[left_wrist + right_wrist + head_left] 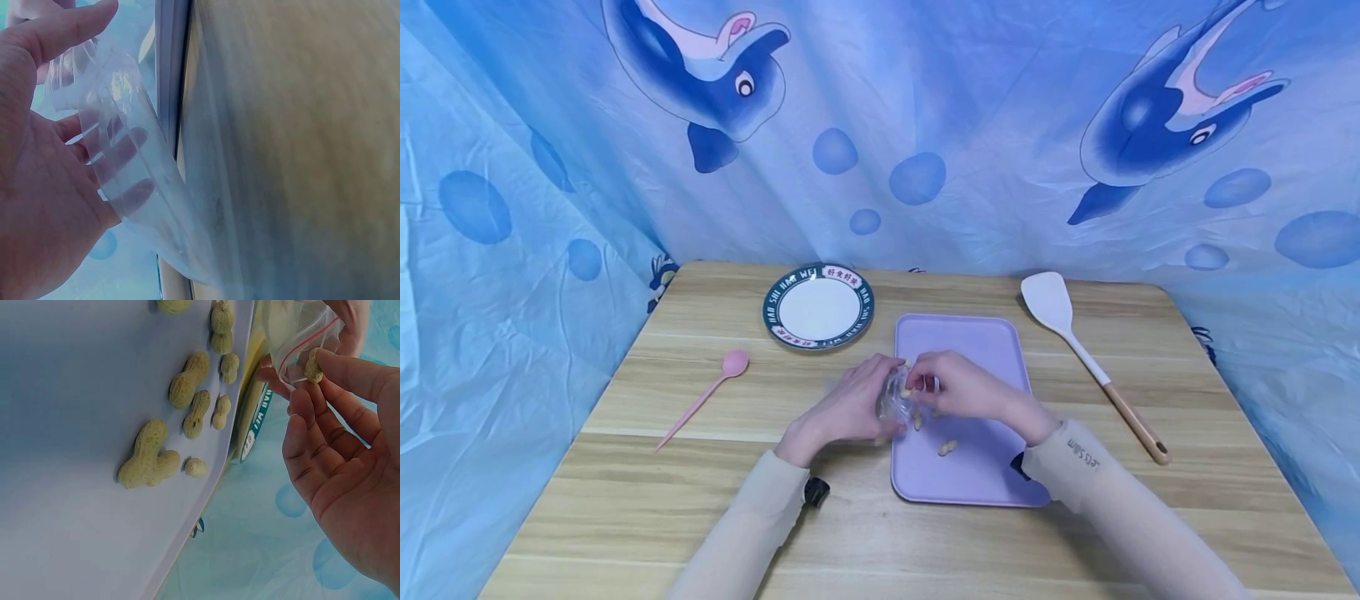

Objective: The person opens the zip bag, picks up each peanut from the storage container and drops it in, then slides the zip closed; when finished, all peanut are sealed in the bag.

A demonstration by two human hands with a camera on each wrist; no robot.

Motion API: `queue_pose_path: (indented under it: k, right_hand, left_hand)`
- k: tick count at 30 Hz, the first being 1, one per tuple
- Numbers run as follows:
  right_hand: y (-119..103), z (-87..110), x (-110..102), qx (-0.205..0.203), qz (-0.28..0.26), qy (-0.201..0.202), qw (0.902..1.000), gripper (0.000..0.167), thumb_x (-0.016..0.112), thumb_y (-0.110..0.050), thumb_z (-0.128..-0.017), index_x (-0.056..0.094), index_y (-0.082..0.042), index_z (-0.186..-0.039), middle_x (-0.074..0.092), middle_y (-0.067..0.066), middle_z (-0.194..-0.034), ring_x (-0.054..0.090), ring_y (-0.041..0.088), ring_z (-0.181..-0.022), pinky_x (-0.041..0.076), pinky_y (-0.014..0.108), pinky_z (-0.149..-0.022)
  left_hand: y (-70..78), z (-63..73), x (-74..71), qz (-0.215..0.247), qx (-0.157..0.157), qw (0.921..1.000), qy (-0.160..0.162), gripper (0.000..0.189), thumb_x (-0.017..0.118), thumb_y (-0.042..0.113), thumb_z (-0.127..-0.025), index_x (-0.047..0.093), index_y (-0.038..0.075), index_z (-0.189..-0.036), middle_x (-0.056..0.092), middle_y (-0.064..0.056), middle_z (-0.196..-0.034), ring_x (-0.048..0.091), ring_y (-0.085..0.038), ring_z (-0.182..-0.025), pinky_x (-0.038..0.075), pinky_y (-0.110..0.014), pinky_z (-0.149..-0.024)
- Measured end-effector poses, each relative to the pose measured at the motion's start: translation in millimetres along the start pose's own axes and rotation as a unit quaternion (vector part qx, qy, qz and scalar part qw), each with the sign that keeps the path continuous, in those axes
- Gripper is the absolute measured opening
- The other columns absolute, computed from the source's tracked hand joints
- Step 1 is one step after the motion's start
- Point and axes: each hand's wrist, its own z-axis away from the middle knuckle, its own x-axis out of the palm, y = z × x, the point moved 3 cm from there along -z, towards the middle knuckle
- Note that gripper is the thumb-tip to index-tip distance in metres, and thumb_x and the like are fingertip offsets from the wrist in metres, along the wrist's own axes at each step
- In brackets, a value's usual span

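Note:
A clear plastic zip bag [892, 404] with a red line along its mouth is held by my left hand [853, 404] over the left edge of the purple tray [985, 479]. Its body hangs down, see-through, in the left wrist view. Between thumb and fingers, my right hand [966, 387] pinches a peanut [314, 366] at the bag's mouth. Several unshelled peanuts [189, 381] lie on the tray in the right wrist view, and one pair of them is touching. From above, the hands hide part of the tray's left side.
Behind my left hand stands a white plate [818, 308] with a dark lettered rim. A pink spoon [734, 363] lies at the left. To the tray's right is a white spatula [1086, 354] with a wooden handle. A blue dolphin curtain [985, 208] surrounds the table.

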Motion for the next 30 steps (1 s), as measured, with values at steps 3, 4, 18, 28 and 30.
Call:
queue_pose_path:
  k: [3,4,18,28,30]
  right_hand:
    - [0,1.0,0,0.003,0.001,0.0,1.0,0.009,0.075,-0.005,-0.087,0.073,-0.007,-0.096,0.064,-0.005,-0.089,0.058,0.008,-0.072,0.053,0.026,-0.064]
    - [0,1.4,0,0.004,0.002,0.001,1.0,0.01,0.075,-0.005,-0.087,0.073,-0.006,-0.096,0.065,-0.004,-0.089,0.058,0.008,-0.073,0.053,0.026,-0.065]
    - [5,6.4,-13,-0.001,0.011,0.019,0.9998,0.012,0.075,-0.006,-0.087,0.073,-0.006,-0.099,0.066,-0.005,-0.09,0.059,0.008,-0.075,0.053,0.026,-0.066]
    - [23,18.4,-31,-0.013,0.013,0.065,0.9977,0.011,0.075,-0.001,-0.085,0.072,-0.007,-0.094,0.066,-0.004,-0.084,0.057,0.008,-0.07,0.051,0.026,-0.06]
    - [29,21.3,-33,-0.012,0.016,0.074,0.9971,0.011,0.075,0.0,-0.084,0.072,-0.007,-0.092,0.065,-0.004,-0.081,0.058,0.009,-0.07,0.051,0.026,-0.06]
  left_hand:
    - [0.0,-0.1,-0.1,0.001,0.002,1.0,0.001,0.094,0.087,0.037,-0.071,0.039,0.01,-0.147,0.051,-0.003,-0.134,0.049,-0.017,-0.123,0.032,-0.046,-0.11]
    - [-0.1,-0.1,-0.1,0.003,0.002,1.0,0.001,0.094,0.087,0.037,-0.071,0.039,0.01,-0.147,0.051,-0.003,-0.135,0.049,-0.017,-0.123,0.032,-0.046,-0.111]
    - [-0.5,0.0,-0.2,0.008,0.002,1.0,0.001,0.095,0.087,0.037,-0.071,0.039,0.011,-0.148,0.051,-0.003,-0.135,0.049,-0.015,-0.123,0.033,-0.045,-0.111]
    - [-1.5,0.1,0.0,0.012,-0.013,0.9998,-0.007,0.096,0.086,0.036,-0.072,0.037,0.011,-0.15,0.051,-0.003,-0.133,0.049,-0.016,-0.123,0.032,-0.046,-0.112]
    - [-1.8,0.1,-0.1,0.012,-0.014,0.9998,-0.009,0.096,0.086,0.037,-0.072,0.036,0.01,-0.15,0.051,-0.003,-0.134,0.049,-0.016,-0.123,0.031,-0.046,-0.112]
